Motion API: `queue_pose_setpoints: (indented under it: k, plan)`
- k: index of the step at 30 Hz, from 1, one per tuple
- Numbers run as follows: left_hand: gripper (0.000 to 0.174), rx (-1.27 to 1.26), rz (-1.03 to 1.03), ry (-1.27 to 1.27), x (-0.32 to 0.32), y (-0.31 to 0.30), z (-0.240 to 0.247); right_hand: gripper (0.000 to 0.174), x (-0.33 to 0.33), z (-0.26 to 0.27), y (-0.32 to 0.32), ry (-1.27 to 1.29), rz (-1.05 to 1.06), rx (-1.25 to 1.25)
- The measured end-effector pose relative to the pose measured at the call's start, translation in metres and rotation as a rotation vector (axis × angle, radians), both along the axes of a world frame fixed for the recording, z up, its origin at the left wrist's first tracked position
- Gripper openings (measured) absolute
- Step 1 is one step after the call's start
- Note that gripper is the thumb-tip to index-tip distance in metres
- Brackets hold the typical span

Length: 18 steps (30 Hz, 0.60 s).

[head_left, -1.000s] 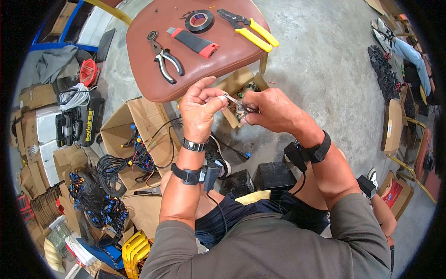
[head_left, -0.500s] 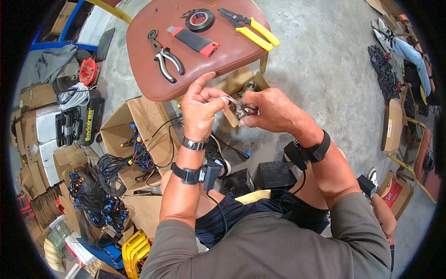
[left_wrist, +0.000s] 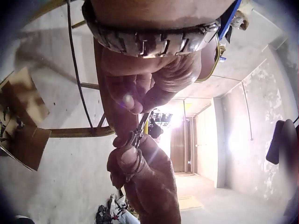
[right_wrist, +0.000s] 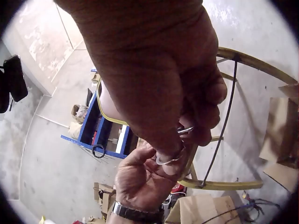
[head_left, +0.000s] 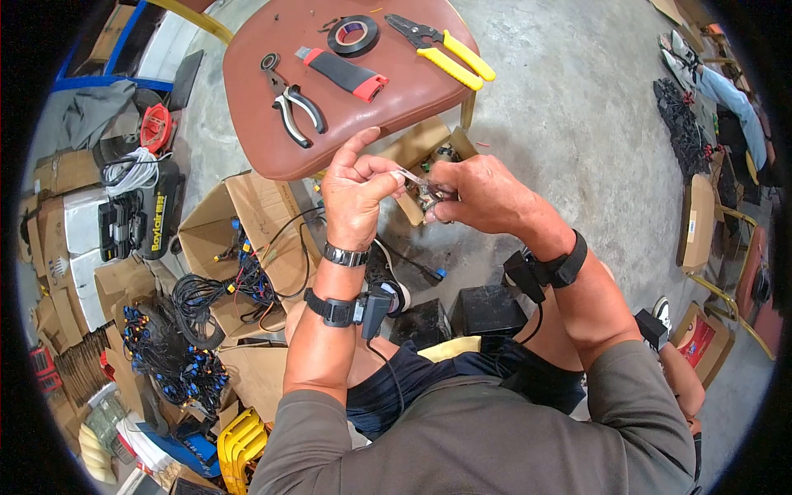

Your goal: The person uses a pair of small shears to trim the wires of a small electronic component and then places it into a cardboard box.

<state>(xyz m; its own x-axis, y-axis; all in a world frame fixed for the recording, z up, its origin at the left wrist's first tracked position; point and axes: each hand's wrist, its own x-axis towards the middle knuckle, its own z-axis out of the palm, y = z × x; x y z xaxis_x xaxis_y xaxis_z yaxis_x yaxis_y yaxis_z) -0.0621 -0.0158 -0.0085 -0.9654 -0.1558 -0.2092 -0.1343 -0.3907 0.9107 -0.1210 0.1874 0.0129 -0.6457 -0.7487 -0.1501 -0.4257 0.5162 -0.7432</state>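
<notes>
My right hand [head_left: 487, 194] grips a small pair of metal scissors [head_left: 425, 183], with finger loops [left_wrist: 138, 161] round its thumb and fingers. The blades point left toward my left hand [head_left: 356, 194]. Its thumb and a finger pinch a tiny thin piece right at the blade tips, mostly hidden by the fingertips; I cannot tell its kind. Another finger of that hand stretches up toward the chair seat. In the right wrist view the scissors' loop [right_wrist: 170, 161] shows between both hands, which are close together.
On the brown chair seat [head_left: 256, 153] lie pliers [head_left: 289, 103], a red-black utility knife [head_left: 345, 74], black tape [head_left: 353, 35] and yellow-handled wire strippers [head_left: 445, 54]. Below stands a small carton [head_left: 412, 148]. Left are an open cardboard box [head_left: 264, 210] and bundled cables [head_left: 177, 355].
My left hand's outstretched finger has risen and straightened slightly. The scissors have tilted a little in my right hand; both hands otherwise stay in place.
</notes>
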Motion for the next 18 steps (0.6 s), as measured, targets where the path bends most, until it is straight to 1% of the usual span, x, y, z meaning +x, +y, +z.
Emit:
queue_pose_setpoints:
  k: [5, 11, 18]
  plan:
    - [0.062, 0.015, -0.003, 0.002, 0.0, -0.0002, -0.0011, 0.035, 0.0007, -0.0029, -0.0011, 0.0, -0.003, 0.017]
    - [0.064, 0.013, -0.04, -0.018, 0.0001, 0.0017, -0.002, 0.038, 0.0011, -0.004, -0.0011, -0.024, -0.003, -0.021]
    - [0.065, 0.009, -0.029, -0.016, 0.0, 0.0016, -0.0005, 0.037, -0.0001, -0.0008, -0.0005, -0.027, -0.005, -0.004]
